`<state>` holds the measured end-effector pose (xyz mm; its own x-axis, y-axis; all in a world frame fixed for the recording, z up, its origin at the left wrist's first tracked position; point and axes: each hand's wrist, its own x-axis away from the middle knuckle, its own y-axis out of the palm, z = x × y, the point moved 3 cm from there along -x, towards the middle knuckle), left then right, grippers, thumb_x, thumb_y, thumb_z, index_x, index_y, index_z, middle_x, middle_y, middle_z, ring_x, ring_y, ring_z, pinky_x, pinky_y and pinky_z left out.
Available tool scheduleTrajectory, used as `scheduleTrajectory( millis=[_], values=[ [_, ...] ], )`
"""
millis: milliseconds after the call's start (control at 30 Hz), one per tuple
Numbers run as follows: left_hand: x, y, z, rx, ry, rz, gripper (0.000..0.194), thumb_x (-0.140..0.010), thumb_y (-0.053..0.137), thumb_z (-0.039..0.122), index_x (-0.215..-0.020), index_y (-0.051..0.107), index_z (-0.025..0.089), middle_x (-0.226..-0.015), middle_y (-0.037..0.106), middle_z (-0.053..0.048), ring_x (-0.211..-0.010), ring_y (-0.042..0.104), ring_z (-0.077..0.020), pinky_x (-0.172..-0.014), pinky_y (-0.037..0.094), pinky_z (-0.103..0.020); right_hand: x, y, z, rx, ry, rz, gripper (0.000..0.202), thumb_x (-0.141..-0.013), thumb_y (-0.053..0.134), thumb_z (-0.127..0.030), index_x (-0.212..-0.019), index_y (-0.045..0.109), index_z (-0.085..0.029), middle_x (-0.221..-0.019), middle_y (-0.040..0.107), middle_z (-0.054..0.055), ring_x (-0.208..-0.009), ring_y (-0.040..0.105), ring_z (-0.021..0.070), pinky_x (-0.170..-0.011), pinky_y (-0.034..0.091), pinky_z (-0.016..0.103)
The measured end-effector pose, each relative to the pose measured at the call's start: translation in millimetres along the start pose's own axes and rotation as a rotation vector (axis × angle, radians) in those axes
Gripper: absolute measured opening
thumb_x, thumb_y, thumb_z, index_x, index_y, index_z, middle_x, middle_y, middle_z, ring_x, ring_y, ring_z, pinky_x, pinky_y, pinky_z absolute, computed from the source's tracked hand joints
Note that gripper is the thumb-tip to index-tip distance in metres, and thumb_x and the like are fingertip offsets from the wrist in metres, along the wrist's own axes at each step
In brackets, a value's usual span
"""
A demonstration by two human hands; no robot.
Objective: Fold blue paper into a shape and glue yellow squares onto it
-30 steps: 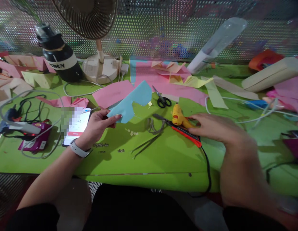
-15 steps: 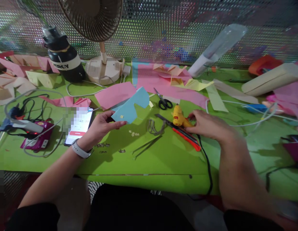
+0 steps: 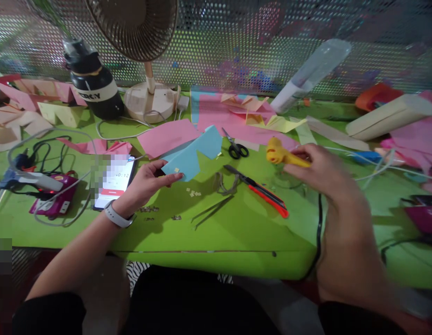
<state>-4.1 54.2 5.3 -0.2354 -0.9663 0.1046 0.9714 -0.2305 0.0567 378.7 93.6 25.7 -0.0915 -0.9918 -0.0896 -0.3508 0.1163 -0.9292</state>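
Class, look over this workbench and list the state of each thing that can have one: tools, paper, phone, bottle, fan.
Glue gun: held above the table, right hand
Blue paper: notched, held, left hand
Cutter: blade out
Tweezers: lying, tips apart
Scissors: lying, opening unclear
Phone: screen lit
Bottle: upright
Fan: standing, spin unclear

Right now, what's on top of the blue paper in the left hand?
A small pale yellow square is on the blue paper, near the left hand's thumb. What the thumb covers can't be seen.
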Motion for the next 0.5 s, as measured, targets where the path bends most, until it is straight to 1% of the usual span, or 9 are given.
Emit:
scheduleTrajectory(
  millis=[67, 100, 167, 200, 233, 333, 400, 467, 500],
  values=[
    [0, 0.0, 0, -0.006, 0.003, 0.010, 0.021, -0.070, 0.083, 0.027, -0.076, 0.067, 0.015, -0.075, 0.064, 0.001, -0.063, 0.052, -0.0074, -0.056, 0.043, -0.019, 3, -7, 0, -0.359, 0.033, 0.059, 0.037, -0.058, 0.068, -0.040, -0.089, 0.058, -0.023, -0.083, 0.060, 0.003, -0.066, 0.051, 0.0170, -0.060, 0.041, 0.032],
    [0, 0.0, -1, -0.009, 0.004, 0.011, 0.021, -0.070, 0.083, 0.027, -0.076, 0.067, 0.015, -0.075, 0.064, 0.001, -0.063, 0.052, -0.0073, -0.056, 0.043, -0.019, 6, -8, -2, -0.537, 0.048, 0.069, 0.037, -0.055, 0.070, -0.038, -0.087, 0.057, -0.024, -0.078, 0.057, 0.000, -0.060, 0.047, 0.0142, -0.053, 0.038, 0.029],
    [-1, 0.2, -1, -0.014, 0.007, 0.007, 0.020, -0.071, 0.082, 0.027, -0.076, 0.067, 0.015, -0.075, 0.064, 0.001, -0.064, 0.053, -0.0073, -0.056, 0.043, -0.019, 11, -7, -13, -0.827, 0.038, 0.065, 0.036, -0.055, 0.071, -0.033, -0.085, 0.055, -0.025, -0.073, 0.055, -0.002, -0.053, 0.041, 0.0110, -0.044, 0.030, 0.025],
    [-1, 0.4, -2, -0.015, 0.009, 0.003, 0.019, -0.071, 0.082, 0.026, -0.077, 0.068, 0.015, -0.075, 0.064, 0.001, -0.064, 0.053, -0.0074, -0.056, 0.043, -0.019, 15, -5, -20, -0.916, 0.014, 0.042, 0.034, -0.056, 0.070, -0.031, -0.086, 0.055, -0.024, -0.073, 0.056, -0.001, -0.052, 0.043, 0.0107, -0.043, 0.028, 0.024],
    [-1, 0.6, -2, -0.017, 0.009, 0.000, 0.019, -0.071, 0.082, 0.027, -0.077, 0.068, 0.015, -0.075, 0.064, 0.001, -0.064, 0.053, -0.0074, -0.056, 0.043, -0.019, 19, -1, -28, -0.976, -0.016, -0.028, 0.032, -0.059, 0.069, -0.030, -0.088, 0.057, -0.023, -0.073, 0.058, 0.000, -0.051, 0.044, 0.0106, -0.042, 0.028, 0.024],
    [-2, 1.1, -3, -0.030, 0.004, -0.002, 0.019, -0.071, 0.082, 0.027, -0.076, 0.068, 0.015, -0.074, 0.064, 0.001, -0.063, 0.053, -0.0076, -0.056, 0.044, -0.019, 38, 18, -54, -1.118, -0.091, -0.331, 0.028, -0.066, 0.067, -0.033, -0.090, 0.060, -0.019, -0.078, 0.062, 0.004, -0.047, 0.049, 0.0103, -0.040, 0.034, 0.026],
    [-2, 1.3, -3, -0.050, 0.001, -0.001, 0.019, -0.071, 0.082, 0.028, -0.075, 0.068, 0.015, -0.073, 0.064, 0.002, -0.062, 0.053, -0.0075, -0.056, 0.044, -0.019, 53, 30, -67, -1.179, -0.095, -0.439, 0.028, -0.071, 0.067, -0.033, -0.094, 0.060, -0.019, -0.082, 0.062, 0.004, -0.049, 0.051, 0.0097, -0.043, 0.039, 0.026],
    [-2, 1.7, -3, -0.083, -0.006, -0.007, 0.019, -0.072, 0.081, 0.028, -0.075, 0.068, 0.016, -0.072, 0.063, 0.002, -0.061, 0.053, -0.0072, -0.055, 0.044, -0.019, 69, 41, -78, -1.148, -0.070, -0.536, 0.025, -0.079, 0.064, -0.036, -0.098, 0.058, -0.020, -0.084, 0.061, 0.003, -0.048, 0.047, 0.0079, -0.041, 0.038, 0.024],
    [-1, 2.0, -2, -0.100, -0.007, -0.011, 0.019, -0.072, 0.081, 0.028, -0.074, 0.067, 0.016, -0.071, 0.063, 0.002, -0.061, 0.053, -0.0069, -0.055, 0.044, -0.019, 76, 44, -83, -1.087, -0.074, -0.548, 0.022, -0.082, 0.064, -0.036, -0.097, 0.058, -0.021, -0.083, 0.060, 0.002, -0.047, 0.044, 0.0068, -0.040, 0.037, 0.023]
  ],
)
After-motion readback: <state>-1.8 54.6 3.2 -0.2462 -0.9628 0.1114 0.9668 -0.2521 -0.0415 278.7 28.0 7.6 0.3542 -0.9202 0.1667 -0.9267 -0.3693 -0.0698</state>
